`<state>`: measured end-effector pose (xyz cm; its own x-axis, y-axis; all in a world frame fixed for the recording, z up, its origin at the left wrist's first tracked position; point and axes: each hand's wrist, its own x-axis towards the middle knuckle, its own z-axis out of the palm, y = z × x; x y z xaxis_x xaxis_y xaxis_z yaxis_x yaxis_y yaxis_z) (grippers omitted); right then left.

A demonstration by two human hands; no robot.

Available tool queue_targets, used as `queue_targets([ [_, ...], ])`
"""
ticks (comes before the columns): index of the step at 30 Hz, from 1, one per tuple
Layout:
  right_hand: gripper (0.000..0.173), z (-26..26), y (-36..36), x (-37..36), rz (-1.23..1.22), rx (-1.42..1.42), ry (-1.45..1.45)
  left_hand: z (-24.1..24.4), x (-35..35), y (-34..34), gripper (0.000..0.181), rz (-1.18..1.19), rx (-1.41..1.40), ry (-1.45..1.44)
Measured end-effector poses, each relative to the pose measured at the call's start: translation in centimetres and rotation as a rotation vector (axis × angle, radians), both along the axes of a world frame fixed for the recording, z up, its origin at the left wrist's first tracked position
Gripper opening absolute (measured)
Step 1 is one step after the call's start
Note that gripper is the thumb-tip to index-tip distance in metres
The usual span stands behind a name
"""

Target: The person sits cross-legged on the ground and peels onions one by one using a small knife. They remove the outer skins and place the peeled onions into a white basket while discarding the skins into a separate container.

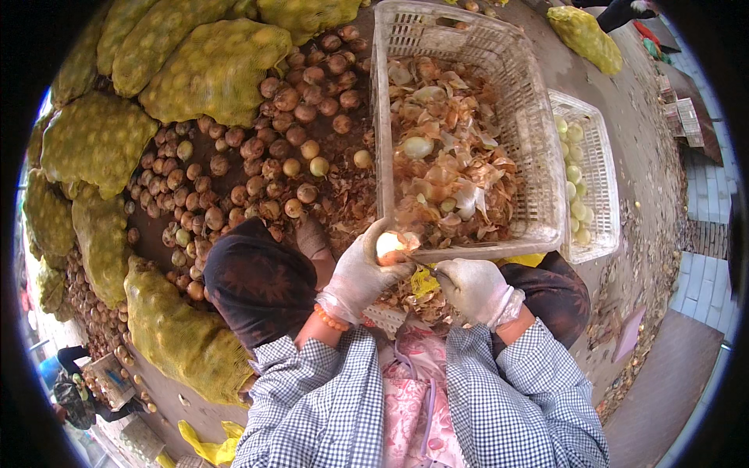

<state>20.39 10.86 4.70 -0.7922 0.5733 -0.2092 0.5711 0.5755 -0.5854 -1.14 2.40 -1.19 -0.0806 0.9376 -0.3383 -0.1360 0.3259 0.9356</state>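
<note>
My left hand (364, 266), in a whitish work glove, grips a partly peeled onion (391, 245) at the near left corner of a large plastic crate (468, 253). My gloved right hand (473, 288) is closed around a small tool, probably a knife (422, 266), its tip close to the onion; its handle is hidden in the fist. Loose brown onion skins (450, 169) fill the crate's bottom, with a pale peeled onion (417, 147) lying on them. More skins lie below my hands, near a piece of yellow netting (424, 282).
Unpeeled onions (251, 148) spread over the ground at the left, bordered by full yellow mesh sacks (216, 70). A smaller white crate (611, 193) with peeled onions stands right of the large one. Another person (76, 389) is at the lower left.
</note>
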Motion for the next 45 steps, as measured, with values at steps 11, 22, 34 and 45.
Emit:
queue_targets([
  [11,0.020,-1.4,-0.2,0.7,-0.059,-0.143,-0.029,0.5,-0.7,0.2,0.086,-0.043,-0.043,0.025],
  [22,0.021,-1.4,-1.0,3.2,-0.231,-0.025,-0.107,-0.7,-0.9,0.0,0.076,0.050,-0.062,-0.193],
  [34,0.030,-2.9,1.7,-5.3,-0.162,-0.034,0.334,0.2,-1.1,0.3,0.077,0.034,-0.077,-0.261],
  [45,0.020,-3.2,4.4,-6.8,-0.135,-0.095,0.237,-1.1,-1.9,0.2,0.092,0.047,-0.094,-0.425],
])
